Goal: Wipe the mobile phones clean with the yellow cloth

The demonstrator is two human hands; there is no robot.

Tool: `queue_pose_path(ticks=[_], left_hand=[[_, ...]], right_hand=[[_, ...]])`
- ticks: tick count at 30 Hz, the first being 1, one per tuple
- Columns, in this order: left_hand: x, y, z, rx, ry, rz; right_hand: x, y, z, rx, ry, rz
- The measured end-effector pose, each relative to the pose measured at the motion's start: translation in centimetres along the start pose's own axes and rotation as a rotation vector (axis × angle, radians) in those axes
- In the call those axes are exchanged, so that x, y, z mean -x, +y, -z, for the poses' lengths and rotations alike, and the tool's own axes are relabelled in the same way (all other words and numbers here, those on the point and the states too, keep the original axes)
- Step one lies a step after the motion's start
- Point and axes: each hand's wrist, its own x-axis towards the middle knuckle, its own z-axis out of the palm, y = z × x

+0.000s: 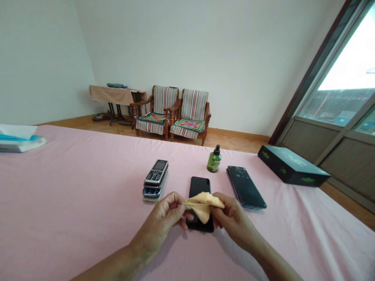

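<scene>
A bunched yellow cloth (202, 206) is stretched between my two hands. My left hand (168, 212) pinches its left end, and my right hand (230, 214) grips the right end. Under the cloth, a black smartphone (200, 183) lies flat on the pink sheet, its camera bump at the far right corner. The cloth and my fingers hide its middle. Left of it stands a stack of keypad phones (156, 173). On the right is a pile of smartphones (246, 187), the top one dark and spotted. A green spray bottle (214, 160) stands upright beyond the black phone.
A black box (293, 166) with green print sits at the right edge of the pink sheet (88, 203). At the far left lies a white and blue packet (20, 140). Two wooden chairs (190, 113) and a cloth-covered table (113, 95) stand by the wall.
</scene>
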Motion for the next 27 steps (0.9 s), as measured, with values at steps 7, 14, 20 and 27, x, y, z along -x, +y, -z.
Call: queue_pose_path(ticks=[7,14,20,27], left_hand=[[0.4,0.2,-0.7,-0.007,-0.096,0.022],[0.3,0.2,-0.7,-0.038,-0.076,0.006],[0.2,-0.1,-0.6,-0.036,-0.114,0.017],[0.2,0.1,-0.9,-0.074,-0.112,0.000]], right_hand=[[1.0,-1.4,0.2,-0.032,0.022,0.080],[1.3,-1.3,-1.7,0.159,0.061,0.284],[1.0,-1.2,-1.5,0.147,0.233,0.391],[1.3,-1.6,-1.9,0.155,0.129,0.318]])
